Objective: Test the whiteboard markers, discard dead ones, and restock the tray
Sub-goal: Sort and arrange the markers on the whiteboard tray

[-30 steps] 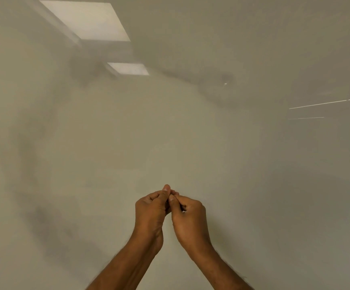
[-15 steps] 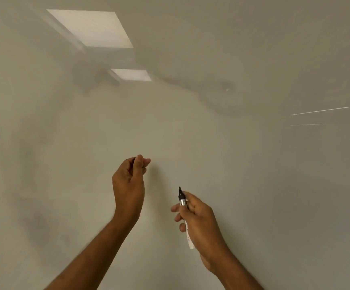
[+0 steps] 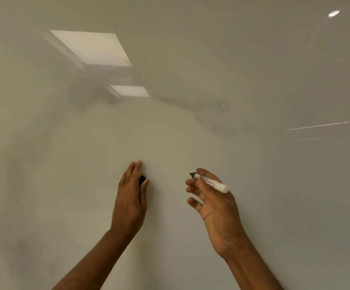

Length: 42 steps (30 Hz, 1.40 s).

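**Two hands, one uncapped marker (image 3: 210, 182)**

Head view: at lower centre, the left hand (image 3: 131, 195) pinched the black cap (image 3: 142, 180) with thumb against fingers. Right of it, the right hand (image 3: 214, 206) clamped its fingers on the marker, tip bare, before the whiteboard (image 3: 191, 126).

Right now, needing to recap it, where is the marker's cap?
Head view, lower centre: the cap sits in the left hand, left of the marker.

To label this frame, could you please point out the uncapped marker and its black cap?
marker (image 3: 214, 183): head view, middle of its white barrel.
cap (image 3: 142, 180): head view, its visible black end.
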Each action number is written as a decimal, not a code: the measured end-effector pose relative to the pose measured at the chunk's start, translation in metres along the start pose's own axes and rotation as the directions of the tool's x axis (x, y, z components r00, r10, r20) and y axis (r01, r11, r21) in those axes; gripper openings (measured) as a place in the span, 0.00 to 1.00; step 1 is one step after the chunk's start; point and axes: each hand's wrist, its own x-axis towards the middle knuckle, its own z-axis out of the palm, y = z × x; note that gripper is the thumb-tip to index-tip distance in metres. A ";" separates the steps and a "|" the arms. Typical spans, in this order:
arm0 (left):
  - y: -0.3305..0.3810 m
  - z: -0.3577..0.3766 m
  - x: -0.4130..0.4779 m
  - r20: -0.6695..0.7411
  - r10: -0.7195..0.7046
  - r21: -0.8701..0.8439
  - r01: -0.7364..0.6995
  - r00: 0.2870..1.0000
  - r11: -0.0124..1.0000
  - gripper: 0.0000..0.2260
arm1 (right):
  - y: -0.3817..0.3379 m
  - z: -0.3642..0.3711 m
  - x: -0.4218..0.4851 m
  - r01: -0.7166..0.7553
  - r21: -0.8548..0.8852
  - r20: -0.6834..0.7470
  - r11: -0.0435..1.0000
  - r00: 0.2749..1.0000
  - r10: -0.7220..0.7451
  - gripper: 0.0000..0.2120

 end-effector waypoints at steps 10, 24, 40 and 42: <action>-0.014 0.016 0.006 -0.069 0.144 0.061 -0.140 0.987 0.988 0.16 | 0.012 0.029 0.047 0.371 -0.617 -0.016 0.694 0.876 -0.482 0.04; -0.023 0.020 0.010 -0.094 0.263 0.111 -0.253 0.960 0.961 0.15 | 0.064 -0.018 0.003 0.325 -0.849 0.018 0.416 0.806 -0.592 0.02; 0.096 -0.052 -0.004 0.451 -0.530 -0.841 0.541 0.718 0.016 0.12 | 0.030 0.021 -0.079 0.316 -0.695 0.072 0.646 0.924 -0.374 0.11; 0.107 -0.058 -0.006 0.550 -0.503 -0.815 0.561 0.667 -0.147 0.12 | 0.028 0.024 -0.088 0.344 -0.681 0.106 0.647 0.920 -0.378 0.14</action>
